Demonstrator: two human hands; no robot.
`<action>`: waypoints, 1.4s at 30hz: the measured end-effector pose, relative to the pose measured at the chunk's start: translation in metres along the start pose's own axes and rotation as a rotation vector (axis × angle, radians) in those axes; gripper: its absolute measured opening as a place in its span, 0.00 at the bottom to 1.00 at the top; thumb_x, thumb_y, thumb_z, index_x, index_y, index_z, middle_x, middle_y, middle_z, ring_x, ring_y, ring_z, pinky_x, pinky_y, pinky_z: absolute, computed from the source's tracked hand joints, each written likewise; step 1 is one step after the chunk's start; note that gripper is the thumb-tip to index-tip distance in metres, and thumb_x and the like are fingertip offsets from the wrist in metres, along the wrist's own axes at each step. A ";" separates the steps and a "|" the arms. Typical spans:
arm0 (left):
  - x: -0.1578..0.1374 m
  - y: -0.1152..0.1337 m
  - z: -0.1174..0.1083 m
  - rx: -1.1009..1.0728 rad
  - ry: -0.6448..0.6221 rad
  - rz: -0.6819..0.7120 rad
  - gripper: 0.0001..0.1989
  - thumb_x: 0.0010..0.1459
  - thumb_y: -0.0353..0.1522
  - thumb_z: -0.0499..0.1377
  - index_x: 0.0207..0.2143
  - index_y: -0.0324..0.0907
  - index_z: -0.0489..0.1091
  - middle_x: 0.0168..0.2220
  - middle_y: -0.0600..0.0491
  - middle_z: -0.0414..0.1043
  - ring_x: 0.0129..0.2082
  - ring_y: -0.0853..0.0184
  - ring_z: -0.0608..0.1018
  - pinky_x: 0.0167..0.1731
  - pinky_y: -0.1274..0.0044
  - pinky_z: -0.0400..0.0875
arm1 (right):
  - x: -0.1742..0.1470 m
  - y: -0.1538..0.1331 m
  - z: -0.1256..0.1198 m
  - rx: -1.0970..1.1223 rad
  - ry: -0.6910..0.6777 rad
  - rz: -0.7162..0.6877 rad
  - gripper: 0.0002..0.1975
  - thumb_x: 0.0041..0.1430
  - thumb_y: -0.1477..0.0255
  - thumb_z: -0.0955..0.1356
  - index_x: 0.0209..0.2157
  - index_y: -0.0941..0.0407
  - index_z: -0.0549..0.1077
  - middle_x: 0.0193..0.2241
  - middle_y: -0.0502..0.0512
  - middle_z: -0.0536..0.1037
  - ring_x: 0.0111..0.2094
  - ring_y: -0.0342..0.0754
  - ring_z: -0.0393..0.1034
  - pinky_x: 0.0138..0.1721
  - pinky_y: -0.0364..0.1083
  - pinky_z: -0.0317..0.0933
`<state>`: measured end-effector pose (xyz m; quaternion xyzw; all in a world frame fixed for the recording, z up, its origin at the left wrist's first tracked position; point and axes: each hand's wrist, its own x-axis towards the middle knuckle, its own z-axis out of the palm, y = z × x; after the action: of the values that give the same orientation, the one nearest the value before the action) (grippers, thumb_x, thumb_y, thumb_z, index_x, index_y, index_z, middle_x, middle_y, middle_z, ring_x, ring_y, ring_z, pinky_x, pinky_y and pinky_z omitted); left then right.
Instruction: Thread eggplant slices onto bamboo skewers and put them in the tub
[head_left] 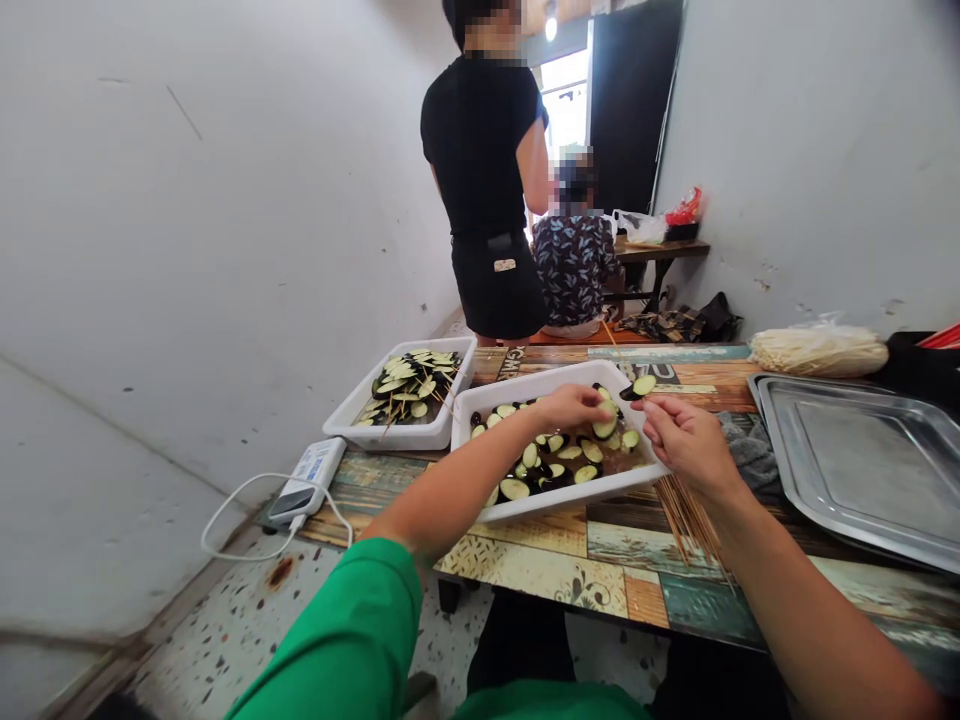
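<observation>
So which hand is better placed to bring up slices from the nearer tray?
Probably the left hand: it is over the white tray, fingers around an eggplant slice. The right hand, by the tray's corner, looks occupied, seemingly holding a skewer with a slice on it.

Small eatery, seemingly (skewers (684,518), metal trays (862,460), patterned table (532,575)).

Ahead of me, a far table (686,248) with a white plastic bag (643,229).
I see a standing person (486,160) in black and a seated person (574,270) in a patterned top; to my left, a white device (318,466) has a cable (298,522) plugged in.
</observation>
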<state>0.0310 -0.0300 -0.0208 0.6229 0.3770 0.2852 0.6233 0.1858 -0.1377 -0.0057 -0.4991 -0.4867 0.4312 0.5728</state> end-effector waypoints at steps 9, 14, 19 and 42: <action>0.001 0.026 -0.050 -0.513 0.093 -0.189 0.05 0.60 0.29 0.54 0.39 0.42 0.66 0.30 0.53 0.68 0.26 0.72 0.75 0.26 0.78 0.71 | 0.004 0.008 -0.011 -0.402 -0.199 -0.122 0.17 0.54 0.59 0.64 0.31 0.59 0.74 0.15 0.46 0.61 0.17 0.38 0.51 0.17 0.40 0.43; 0.001 0.032 -0.055 -0.572 0.159 -0.128 0.04 0.59 0.24 0.53 0.34 0.35 0.67 0.30 0.50 0.69 0.23 0.76 0.73 0.19 0.88 0.65 | 0.005 0.005 -0.009 -0.472 -0.275 -0.111 0.16 0.54 0.58 0.64 0.27 0.58 0.72 0.14 0.45 0.61 0.17 0.39 0.51 0.18 0.41 0.44; -0.002 0.036 -0.059 -0.639 0.151 -0.138 0.06 0.59 0.21 0.52 0.32 0.33 0.68 0.29 0.48 0.72 0.26 0.75 0.75 0.21 0.89 0.68 | 0.000 -0.006 -0.008 -0.427 -0.276 -0.041 0.17 0.51 0.56 0.65 0.26 0.58 0.72 0.12 0.44 0.60 0.15 0.38 0.50 0.18 0.41 0.44; 0.000 0.039 -0.058 -0.797 0.241 -0.240 0.05 0.59 0.24 0.54 0.33 0.32 0.70 0.27 0.48 0.71 0.21 0.77 0.72 0.16 0.91 0.65 | -0.005 -0.006 -0.014 -0.255 -0.246 0.153 0.22 0.44 0.55 0.69 0.32 0.61 0.74 0.11 0.41 0.55 0.14 0.35 0.45 0.16 0.40 0.36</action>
<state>-0.0120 0.0051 0.0209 0.2477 0.3772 0.4048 0.7953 0.1989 -0.1457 -0.0008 -0.5468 -0.5643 0.4659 0.4068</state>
